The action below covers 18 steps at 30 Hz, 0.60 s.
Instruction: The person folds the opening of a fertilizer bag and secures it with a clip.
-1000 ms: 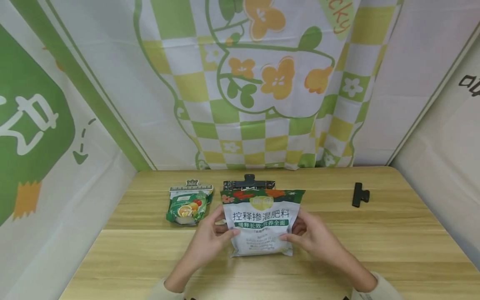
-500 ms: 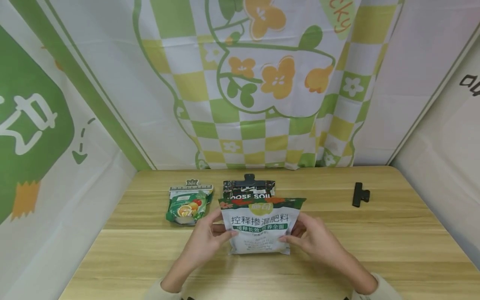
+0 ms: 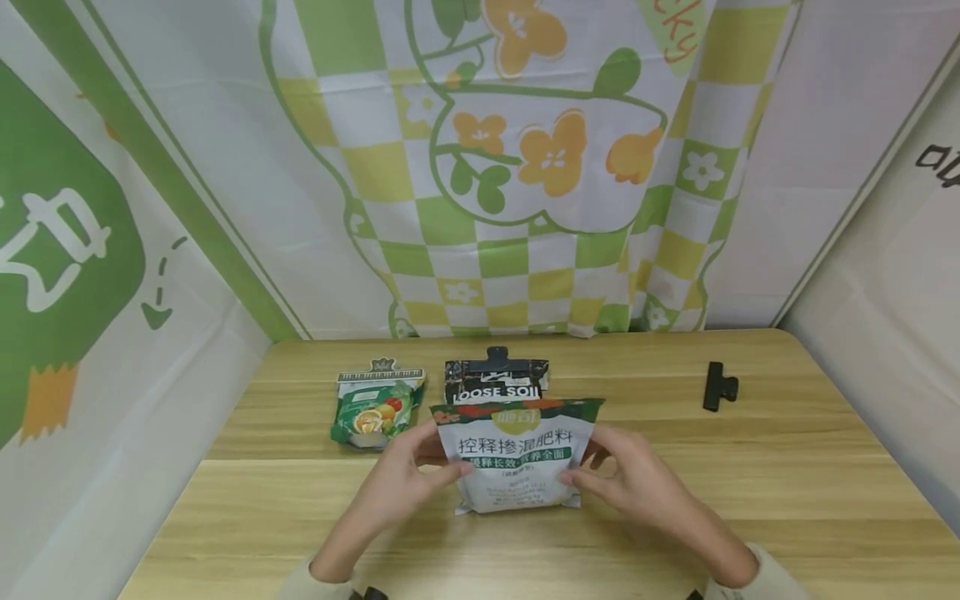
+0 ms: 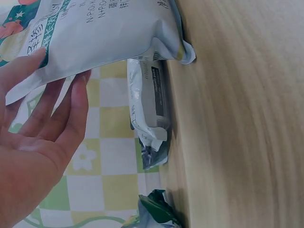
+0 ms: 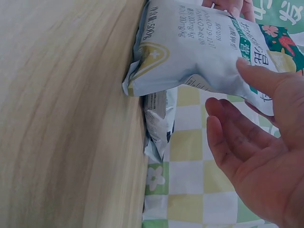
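White plastic made up most of the pouch (image 3: pixel 517 479), which I held near the middle of the table (image 3: pixel 765 475), its top leaning toward me. My left hand (image 3: pixel 408 479) pinched one side, thumb in front, fingers behind; my right hand (image 3: pixel 637 479) gripped the other likewise. Beyond it lay the soil bag (image 3: pixel 495 393), the fruit packet (image 3: pixel 375 414) was left of that, and a black clip (image 3: pixel 717 387) sat well to the right.

Held bag (image 3: pixel 517 485) is white, flowery green-and-red up top; clip (image 3: pixel 715 387) near the woodgrain worktop's (image 3: pixel 750 467) far right corner is black.
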Available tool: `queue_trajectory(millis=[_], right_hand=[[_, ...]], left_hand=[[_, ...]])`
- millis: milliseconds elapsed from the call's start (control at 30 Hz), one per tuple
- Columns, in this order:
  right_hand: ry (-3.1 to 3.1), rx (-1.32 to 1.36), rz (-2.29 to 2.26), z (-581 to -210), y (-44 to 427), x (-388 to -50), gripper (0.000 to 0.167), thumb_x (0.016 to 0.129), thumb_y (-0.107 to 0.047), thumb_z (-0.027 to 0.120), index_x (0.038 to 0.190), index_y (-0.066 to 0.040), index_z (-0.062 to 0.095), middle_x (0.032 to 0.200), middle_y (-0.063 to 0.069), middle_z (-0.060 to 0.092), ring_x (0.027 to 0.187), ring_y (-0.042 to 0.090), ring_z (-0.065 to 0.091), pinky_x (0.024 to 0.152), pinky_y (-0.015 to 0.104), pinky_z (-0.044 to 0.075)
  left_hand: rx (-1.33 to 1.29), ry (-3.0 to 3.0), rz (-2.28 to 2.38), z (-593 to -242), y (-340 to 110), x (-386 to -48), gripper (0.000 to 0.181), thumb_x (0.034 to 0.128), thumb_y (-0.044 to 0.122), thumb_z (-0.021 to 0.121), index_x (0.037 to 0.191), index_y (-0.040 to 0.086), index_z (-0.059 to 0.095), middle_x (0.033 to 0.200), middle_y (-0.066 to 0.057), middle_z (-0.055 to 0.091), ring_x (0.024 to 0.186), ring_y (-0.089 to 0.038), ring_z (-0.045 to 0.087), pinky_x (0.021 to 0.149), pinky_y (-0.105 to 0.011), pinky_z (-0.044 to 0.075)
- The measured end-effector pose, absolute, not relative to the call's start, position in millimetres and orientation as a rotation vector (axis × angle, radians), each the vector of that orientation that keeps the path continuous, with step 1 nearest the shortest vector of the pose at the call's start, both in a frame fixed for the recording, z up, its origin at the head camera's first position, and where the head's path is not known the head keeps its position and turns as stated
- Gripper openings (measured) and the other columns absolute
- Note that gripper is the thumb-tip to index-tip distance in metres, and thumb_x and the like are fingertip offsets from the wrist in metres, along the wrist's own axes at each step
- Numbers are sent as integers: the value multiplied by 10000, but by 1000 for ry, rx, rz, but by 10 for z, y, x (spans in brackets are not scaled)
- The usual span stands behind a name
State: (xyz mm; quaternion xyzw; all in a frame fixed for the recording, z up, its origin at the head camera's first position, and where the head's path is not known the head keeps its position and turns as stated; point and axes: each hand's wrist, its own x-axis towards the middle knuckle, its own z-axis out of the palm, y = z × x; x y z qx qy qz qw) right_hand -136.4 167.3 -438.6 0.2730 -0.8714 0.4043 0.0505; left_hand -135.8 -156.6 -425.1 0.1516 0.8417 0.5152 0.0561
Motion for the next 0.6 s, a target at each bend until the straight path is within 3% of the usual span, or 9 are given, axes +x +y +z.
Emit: queue_trajectory(millis=[100,400,600], right_hand=[[-2608,846,1254,-4375,1672,-1366,476,867,-202,862,1308,-168,686,1084,-78,784,911,27,686,793,275,649],[-2523,881,1383,-4314,1665,-1396,287,895,-221,840,1170,-240,760,1072,-76,804,872,14,689,778,308,641],[-2532,870,1444,-4252,1634,-1410,229,930,-249,813,1150,-288,763,1107,-112,783,978,40,718,886,283,631]], left_hand=[[481,2555,1567,-4228,-1565,-1375,436,888,304,844,1292,204,714,1122,-31,796,1023,-214,762,903,-246,627],[685,2493,1622,-4116,-1530,-1480,340,911,294,825,1239,235,757,1260,56,777,1152,-111,729,1034,-274,595],[761,2486,1701,-4074,-1461,-1497,219,910,233,827,1125,206,799,1134,33,810,1037,-81,746,935,-276,630]])
